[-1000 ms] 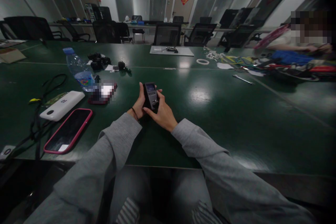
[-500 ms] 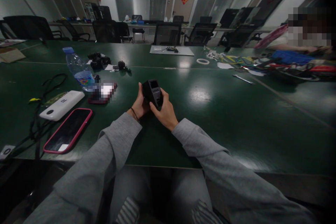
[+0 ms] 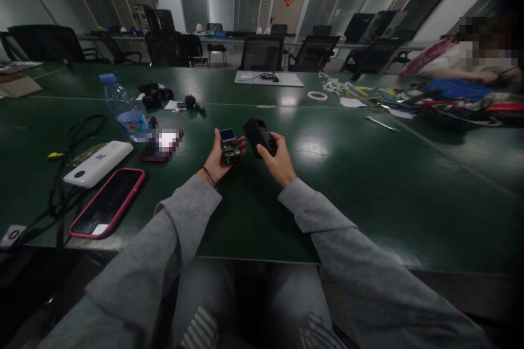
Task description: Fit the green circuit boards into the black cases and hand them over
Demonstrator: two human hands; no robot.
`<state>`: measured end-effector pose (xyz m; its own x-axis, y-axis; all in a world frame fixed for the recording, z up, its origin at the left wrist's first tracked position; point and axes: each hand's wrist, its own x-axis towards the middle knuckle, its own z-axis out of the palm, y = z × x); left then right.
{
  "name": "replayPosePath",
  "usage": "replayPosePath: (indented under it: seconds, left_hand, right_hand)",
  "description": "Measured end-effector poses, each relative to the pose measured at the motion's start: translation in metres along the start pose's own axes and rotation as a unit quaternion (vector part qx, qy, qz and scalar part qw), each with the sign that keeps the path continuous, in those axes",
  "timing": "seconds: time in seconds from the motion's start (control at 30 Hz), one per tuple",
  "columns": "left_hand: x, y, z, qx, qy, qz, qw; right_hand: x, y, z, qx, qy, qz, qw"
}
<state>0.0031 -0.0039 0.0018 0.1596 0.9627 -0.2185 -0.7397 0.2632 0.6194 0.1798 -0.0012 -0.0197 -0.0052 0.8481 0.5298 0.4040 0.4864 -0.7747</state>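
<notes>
A green circuit board with a small dark screen (image 3: 231, 151) is clasped by the left hand (image 3: 215, 164) at the frame's centre, a black box-shaped case (image 3: 256, 135) is gripped by the right hand (image 3: 280, 161) just to the right, a pink-rimmed dark phone (image 3: 107, 204) is laid at lower left, on a dark green table (image 3: 347, 191)

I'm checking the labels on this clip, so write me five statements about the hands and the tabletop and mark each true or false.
1. The left hand holds a circuit board. True.
2. The right hand is empty. False: it holds a black casing.
3. The plastic bottle has a blue cap. True.
4. The pink-cased phone lies to the right of both hands. False: it lies to their left.
5. A metal tool lies to the right of both hands. True.
</notes>
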Motion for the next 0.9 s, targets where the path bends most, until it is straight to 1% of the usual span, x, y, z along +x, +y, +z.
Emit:
replayPosePath:
  seconds: [0.1,0.17,0.27,0.37,0.47,0.57,0.77,0.9]
  left_hand:
    - [0.002,0.001,-0.003,-0.001,-0.004,-0.009,1.000]
    - [0.003,0.001,-0.004,0.001,-0.007,-0.011,1.000]
    - [0.003,0.002,-0.005,0.014,-0.005,-0.013,1.000]
    - [0.001,0.002,-0.004,0.045,0.013,-0.002,0.999]
    - [-0.001,0.003,-0.003,0.075,0.029,0.008,0.997]
    - [-0.001,0.003,-0.004,0.094,0.027,0.012,0.995]
    - [0.001,0.002,-0.004,0.127,0.030,0.029,0.991]
    - [-0.002,0.001,-0.001,0.144,0.014,0.036,0.989]
  right_hand:
    - [0.003,0.014,-0.004,-0.094,0.014,-0.034,0.995]
    - [0.002,0.021,-0.003,-0.149,0.011,-0.052,0.987]
    - [-0.001,0.029,0.001,-0.198,-0.010,-0.056,0.979]
    - [-0.004,0.033,0.003,-0.226,-0.021,-0.048,0.973]
    - [-0.004,0.032,0.003,-0.257,-0.027,-0.036,0.965]
    - [-0.005,0.028,0.002,-0.275,-0.018,-0.031,0.961]
    - [-0.006,0.014,0.000,-0.269,0.012,-0.077,0.960]
    - [-0.006,0.008,-0.001,-0.261,0.033,-0.102,0.959]
